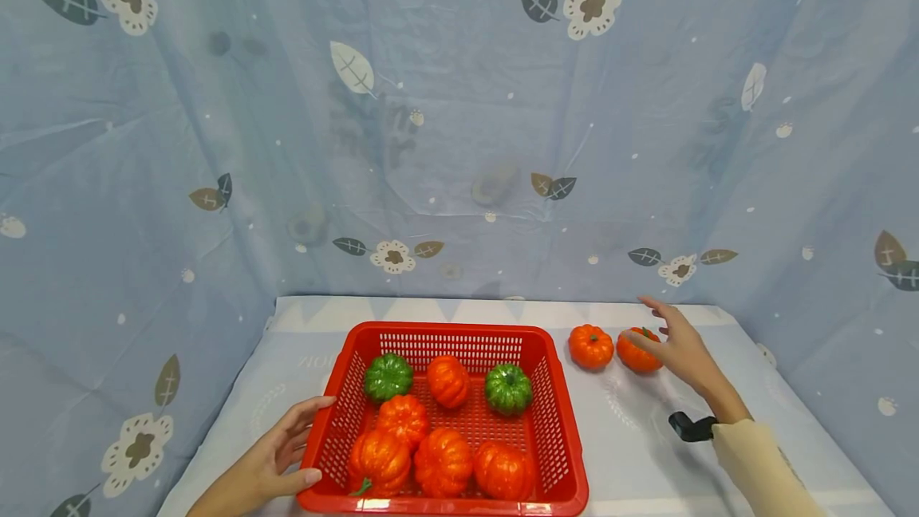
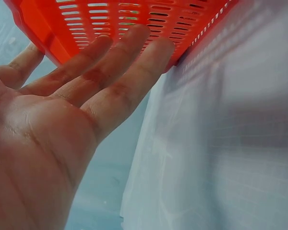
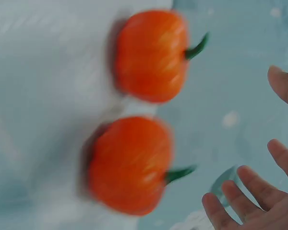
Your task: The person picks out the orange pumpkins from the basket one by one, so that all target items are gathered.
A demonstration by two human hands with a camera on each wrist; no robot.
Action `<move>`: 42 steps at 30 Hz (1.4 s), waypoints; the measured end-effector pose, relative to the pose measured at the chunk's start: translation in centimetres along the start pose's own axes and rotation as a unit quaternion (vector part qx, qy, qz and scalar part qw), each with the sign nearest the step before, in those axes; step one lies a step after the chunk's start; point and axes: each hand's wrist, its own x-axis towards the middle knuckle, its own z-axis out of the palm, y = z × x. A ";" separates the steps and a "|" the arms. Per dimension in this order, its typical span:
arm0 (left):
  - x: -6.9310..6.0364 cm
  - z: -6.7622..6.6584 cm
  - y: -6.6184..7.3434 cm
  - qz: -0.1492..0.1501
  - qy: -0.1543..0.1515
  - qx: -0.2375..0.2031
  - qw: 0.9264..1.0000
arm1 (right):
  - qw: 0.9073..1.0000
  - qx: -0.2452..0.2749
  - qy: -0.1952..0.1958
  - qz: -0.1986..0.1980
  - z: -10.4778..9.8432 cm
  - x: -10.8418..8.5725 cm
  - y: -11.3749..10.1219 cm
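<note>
A red plastic basket (image 1: 459,507) holds orange pumpkins (image 1: 443,463) and two green ones (image 1: 508,388). At its left side is the left hand (image 1: 267,457), fingers and thumb touching the rim; in the left wrist view the fingers of this hand (image 2: 62,110) lie against the basket's slotted wall (image 2: 101,19). The right hand (image 1: 678,345) hovers over the right one of two orange pumpkins (image 1: 639,351) on the table, fingers spread and holding nothing. In the right wrist view the hand (image 3: 259,196) is beside both green-stemmed pumpkins (image 3: 132,165), not touching them.
The other loose pumpkin (image 1: 591,347) sits between the basket and the right hand. A pale cloth covers the table (image 1: 617,453). Blue patterned fabric (image 1: 459,118) hangs behind and at both sides. A black strap piece (image 1: 692,427) is at the right wrist.
</note>
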 end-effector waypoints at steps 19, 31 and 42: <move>0.0 0.1 -0.2 -0.011 0.013 0.014 1.000 | 0.986 0.032 -0.076 -0.145 3.9 1.2 -10.8; -0.1 0.1 -0.2 -0.008 0.019 0.015 1.000 | 0.971 0.039 -0.140 -0.192 7.1 1.7 -15.7; 0.0 0.1 0.1 -0.032 0.028 0.010 0.999 | 0.954 0.023 -0.191 -0.230 10.4 2.1 -18.9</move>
